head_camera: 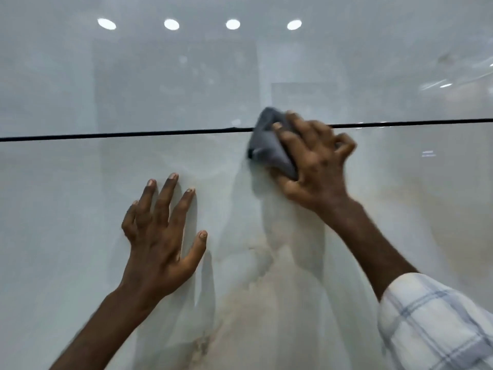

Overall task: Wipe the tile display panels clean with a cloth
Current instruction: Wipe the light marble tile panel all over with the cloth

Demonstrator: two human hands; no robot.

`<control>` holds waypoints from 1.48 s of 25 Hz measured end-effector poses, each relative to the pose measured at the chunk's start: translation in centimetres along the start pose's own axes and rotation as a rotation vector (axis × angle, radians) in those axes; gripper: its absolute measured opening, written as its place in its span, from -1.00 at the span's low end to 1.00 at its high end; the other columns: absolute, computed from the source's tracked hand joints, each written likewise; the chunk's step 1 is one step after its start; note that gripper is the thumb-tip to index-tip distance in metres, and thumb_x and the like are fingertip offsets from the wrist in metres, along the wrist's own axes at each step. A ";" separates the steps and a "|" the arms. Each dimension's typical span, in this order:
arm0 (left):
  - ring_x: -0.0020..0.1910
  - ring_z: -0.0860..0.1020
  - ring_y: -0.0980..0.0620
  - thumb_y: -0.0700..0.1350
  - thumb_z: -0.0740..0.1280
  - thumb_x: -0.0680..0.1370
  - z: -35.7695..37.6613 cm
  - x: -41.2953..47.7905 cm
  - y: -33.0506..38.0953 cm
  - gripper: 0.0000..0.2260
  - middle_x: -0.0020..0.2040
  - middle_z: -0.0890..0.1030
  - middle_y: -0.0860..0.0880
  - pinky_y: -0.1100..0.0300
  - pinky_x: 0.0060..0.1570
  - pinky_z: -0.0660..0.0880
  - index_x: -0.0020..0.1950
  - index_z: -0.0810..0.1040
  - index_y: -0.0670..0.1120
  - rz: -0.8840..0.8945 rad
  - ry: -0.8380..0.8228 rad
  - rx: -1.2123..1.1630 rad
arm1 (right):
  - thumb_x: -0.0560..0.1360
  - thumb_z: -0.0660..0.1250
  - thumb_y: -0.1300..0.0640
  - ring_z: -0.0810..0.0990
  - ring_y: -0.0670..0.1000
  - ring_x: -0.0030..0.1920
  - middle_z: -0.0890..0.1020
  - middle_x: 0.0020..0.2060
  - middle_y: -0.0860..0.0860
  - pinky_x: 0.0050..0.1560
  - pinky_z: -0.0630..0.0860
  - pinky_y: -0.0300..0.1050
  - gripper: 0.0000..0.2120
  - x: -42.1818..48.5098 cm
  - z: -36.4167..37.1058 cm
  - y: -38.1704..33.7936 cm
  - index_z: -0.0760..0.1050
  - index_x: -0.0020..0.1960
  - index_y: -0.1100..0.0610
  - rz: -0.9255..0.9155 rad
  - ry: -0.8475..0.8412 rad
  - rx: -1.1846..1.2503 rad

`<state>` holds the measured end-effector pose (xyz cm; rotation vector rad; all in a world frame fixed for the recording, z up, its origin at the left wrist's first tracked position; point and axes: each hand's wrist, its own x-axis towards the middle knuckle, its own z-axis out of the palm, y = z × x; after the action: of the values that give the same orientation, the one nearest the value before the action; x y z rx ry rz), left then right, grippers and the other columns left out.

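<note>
Right hand (314,161) is clamped on a bunched grey cloth (269,145), fingers (286,134) curled over the top of it & thumb tucked under its lower edge, pressing it flat against the glossy tile face. Cloth sits right on the dark joint line (133,134) between the upper panel (186,76) and the lower panel (66,209), approx. half above & half below, w/ a darker hem or tag at its left edge. Hand & cloth are a bit blurred. Right forearm runs down to the lower right, where a rolled white sleeve w/ pale blue checks (440,324) covers it. Left hand (162,231) holds nothing: it lies fully open, palm on the lower panel, fingers spread & pointing up, thumb out to the right; its bare forearm comes in from the bottom left. It's below & left of the cloth, apart from the right hand. Both panels are pale grey-white marble-look, w/ tan veining (253,303) spreading across the lower panel between & below the two arms. Upper panel mirrors four round ceiling lights (171,24) in a row near the top, plus faint streaks of light at the far right.
</note>
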<state>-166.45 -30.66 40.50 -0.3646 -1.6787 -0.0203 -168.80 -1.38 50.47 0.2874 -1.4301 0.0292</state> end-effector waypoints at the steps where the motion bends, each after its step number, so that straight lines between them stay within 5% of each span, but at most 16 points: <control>1: 0.67 0.09 -0.23 0.17 0.18 0.58 0.3 0.1 0.6 -0.36 0.69 0.16 -0.13 -0.29 0.49 0.06 0.61 0.32 -0.10 -0.021 -0.004 -0.001 | 0.43 0.33 -0.22 0.47 0.16 0.38 0.45 0.53 -0.02 0.21 0.17 0.11 -0.37 -0.1 0.0 1.6 0.49 0.47 -0.06 0.113 0.011 -0.002; 4: 0.67 0.06 -0.27 0.17 0.17 0.59 1.0 0.2 2.0 -0.32 0.69 0.13 -0.19 -0.35 0.51 0.07 0.63 0.25 -0.17 -0.085 -0.004 0.091 | 0.42 0.32 -0.17 0.43 0.23 0.38 0.40 0.56 0.02 0.24 0.19 0.16 -0.33 0.3 0.3 0.4 0.45 0.50 -0.01 0.340 0.023 0.016; 9: 0.65 0.12 -0.33 0.12 0.17 0.58 2.0 -0.4 2.5 -0.31 0.66 0.16 -0.30 -0.41 0.49 0.14 0.62 0.22 -0.23 -0.030 0.022 0.187 | 0.37 0.38 -0.13 0.44 0.24 0.42 0.40 0.56 0.08 0.22 0.23 0.22 -0.30 -1.1 0.9 -5.4 0.50 0.48 0.06 -0.076 -0.033 0.129; 18: 0.66 0.07 -0.31 0.14 0.13 0.62 2.1 0.2 1.9 -0.29 0.68 0.09 -0.30 -0.41 0.51 0.09 0.65 0.17 -0.25 0.004 0.010 0.209 | 0.46 0.34 -0.21 0.45 0.12 0.42 0.42 0.55 -0.06 0.28 0.19 0.28 -0.39 -4.0 -0.2 -0.3 0.49 0.48 -0.06 -0.043 -0.004 0.082; 20: 0.66 0.07 -0.31 0.15 0.11 0.63 2.1 0.2 2.1 -0.29 0.68 0.08 -0.30 -0.42 0.51 0.09 0.65 0.17 -0.27 -0.004 -0.001 0.210 | 0.43 0.34 -0.23 0.41 0.11 0.42 0.42 0.55 -0.09 0.30 0.14 0.18 -0.38 -3.3 -0.3 2.8 0.49 0.47 -0.09 0.101 -0.011 0.055; 23: 0.66 0.06 -0.32 0.18 0.13 0.63 1.6 0.1 1.7 -0.28 0.68 0.07 -0.31 -0.40 0.53 0.07 0.66 0.17 -0.24 0.045 -0.042 0.158 | 0.42 0.37 -0.25 0.38 0.10 0.44 0.39 0.55 -0.14 0.32 0.13 0.10 -0.41 -0.7 0.0 4.4 0.51 0.41 -0.12 0.552 0.032 0.145; 25: 0.66 0.08 -0.32 0.17 0.17 0.62 0.7 -0.3 0.9 -0.31 0.68 0.10 -0.30 -0.36 0.54 0.08 0.65 0.24 -0.19 0.104 -0.063 0.119 | 0.38 0.39 -0.22 0.39 0.12 0.42 0.41 0.55 -0.09 0.32 0.16 0.12 -0.40 -1.1 -0.1 1.7 0.51 0.40 -0.09 0.617 0.041 0.136; 29: 0.66 0.12 -0.28 0.11 0.17 0.63 -0.3 -2.6 -1.5 -0.38 0.68 0.15 -0.24 -0.29 0.57 0.13 0.63 0.31 -0.17 0.226 -0.092 0.123 | 0.41 0.41 -0.11 0.50 0.21 0.39 0.48 0.51 0.04 0.22 0.26 0.24 -0.41 -7.7 -0.8 -4.7 0.56 0.42 0.03 -0.216 -0.096 0.167; 31: 0.66 0.12 -0.29 0.11 0.17 0.64 -0.1 -4.1 -2.0 -0.38 0.68 0.15 -0.24 -0.29 0.58 0.12 0.63 0.30 -0.18 0.243 -0.091 0.127 | 0.46 0.40 -0.13 0.53 0.18 0.39 0.48 0.51 0.02 0.23 0.24 0.23 -0.45 -7.6 -1.0 -2.3 0.57 0.43 -0.01 -0.388 -0.112 0.166; 33: 0.66 0.13 -0.29 0.11 0.16 0.64 0.3 -4.7 -2.1 -0.38 0.67 0.16 -0.24 -0.31 0.57 0.13 0.63 0.29 -0.18 0.238 -0.079 0.111 | 0.42 0.41 -0.16 0.49 0.12 0.38 0.50 0.49 0.01 0.22 0.17 0.11 -0.41 -5.6 -0.6 1.5 0.55 0.43 -0.06 -0.072 -0.063 0.093; 35: 0.66 0.13 -0.29 0.11 0.15 0.64 0.6 -4.8 -2.1 -0.38 0.67 0.17 -0.24 -0.31 0.56 0.15 0.64 0.29 -0.18 0.235 -0.068 0.113 | 0.38 0.39 -0.22 0.42 0.09 0.39 0.48 0.50 -0.06 0.23 0.14 0.04 -0.38 -3.6 -0.5 3.9 0.55 0.41 -0.10 0.462 0.014 0.083; 37: 0.66 0.13 -0.28 0.11 0.15 0.64 0.7 -4.8 -2.1 -0.38 0.67 0.18 -0.25 -0.31 0.55 0.16 0.63 0.30 -0.19 0.233 -0.052 0.117 | 0.39 0.36 -0.27 0.43 0.13 0.39 0.46 0.51 -0.10 0.28 0.17 0.08 -0.37 -3.2 -0.6 2.4 0.55 0.42 -0.10 0.689 0.067 0.079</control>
<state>-167.23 -33.55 36.17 -0.4737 -1.6712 0.2611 -169.13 1.57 47.73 -0.1529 -1.4037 0.6512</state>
